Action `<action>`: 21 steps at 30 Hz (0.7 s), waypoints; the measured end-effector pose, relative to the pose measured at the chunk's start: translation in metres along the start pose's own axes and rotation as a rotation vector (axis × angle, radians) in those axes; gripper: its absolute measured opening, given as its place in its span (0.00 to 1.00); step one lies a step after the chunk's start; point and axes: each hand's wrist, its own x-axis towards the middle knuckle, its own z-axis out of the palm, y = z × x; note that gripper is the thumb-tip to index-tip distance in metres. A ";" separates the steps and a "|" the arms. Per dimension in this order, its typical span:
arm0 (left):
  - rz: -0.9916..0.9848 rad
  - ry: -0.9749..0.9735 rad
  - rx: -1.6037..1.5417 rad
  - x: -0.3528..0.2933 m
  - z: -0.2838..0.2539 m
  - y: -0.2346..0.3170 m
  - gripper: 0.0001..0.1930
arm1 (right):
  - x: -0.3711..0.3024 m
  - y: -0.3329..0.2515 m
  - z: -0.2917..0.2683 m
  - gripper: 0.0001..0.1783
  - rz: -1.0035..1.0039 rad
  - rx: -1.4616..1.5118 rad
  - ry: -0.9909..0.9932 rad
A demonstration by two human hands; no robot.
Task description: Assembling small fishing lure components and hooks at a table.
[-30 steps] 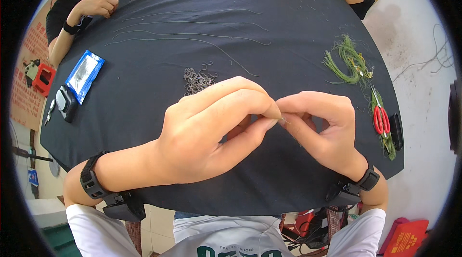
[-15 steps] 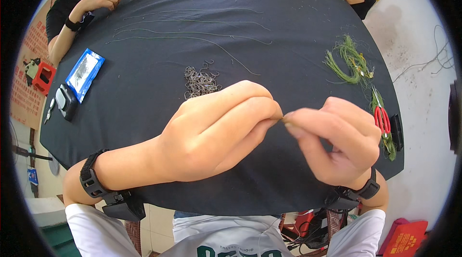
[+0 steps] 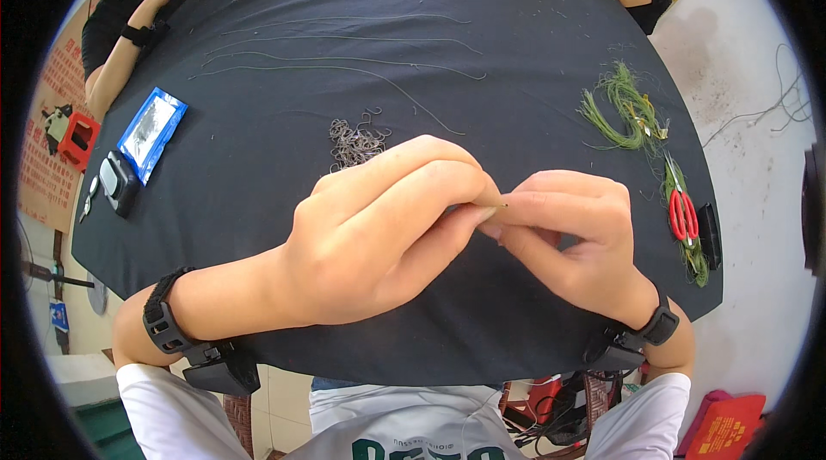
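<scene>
Over the near middle of the table, my left hand (image 3: 379,245) is closed in a pinch, its fingertips meeting those of my right hand (image 3: 572,228), which is pinched too. A tiny dark tip (image 3: 505,205) shows where the fingers meet; what they hold is mostly hidden. Just beyond my left hand lies a pile of metal fish hooks (image 3: 357,142), partly covered by that hand. Farther off, several thin green fishing lines (image 3: 344,58) are stretched out side by side across the cloth.
Bundles of green line (image 3: 632,111) lie on the right of the black tablecloth (image 3: 284,133), with red-handled scissors (image 3: 682,215) nearer me. On the left are a blue-edged packet (image 3: 153,133), a black-and-white device (image 3: 119,183) and small snips (image 3: 89,197). Two people sit across the table.
My right hand has shifted left and turned, its fingertips now overlapping those of my left hand. My left hand has moved slightly. The person at far left has brought their hands together.
</scene>
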 end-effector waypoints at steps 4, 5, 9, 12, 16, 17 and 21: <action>0.005 0.014 0.020 0.000 0.002 -0.001 0.08 | -0.001 -0.006 0.002 0.07 -0.175 -0.123 0.030; 0.002 0.018 0.017 -0.001 0.004 -0.002 0.08 | -0.001 -0.010 0.001 0.08 -0.217 -0.190 0.040; 0.030 -0.019 0.022 0.000 0.002 -0.001 0.09 | 0.001 -0.016 -0.006 0.11 -0.310 -0.281 0.157; 0.076 -0.016 0.014 -0.001 0.004 -0.003 0.09 | 0.002 -0.014 -0.008 0.11 -0.325 -0.269 0.206; 0.062 -0.026 -0.015 0.000 0.005 -0.002 0.10 | 0.003 -0.012 -0.011 0.09 -0.150 -0.303 0.202; 0.051 -0.030 -0.018 0.000 0.005 -0.001 0.09 | 0.003 -0.010 -0.010 0.09 -0.142 -0.283 0.202; 0.022 -0.042 -0.030 -0.001 0.003 0.001 0.09 | 0.003 -0.007 -0.009 0.08 -0.086 -0.213 0.177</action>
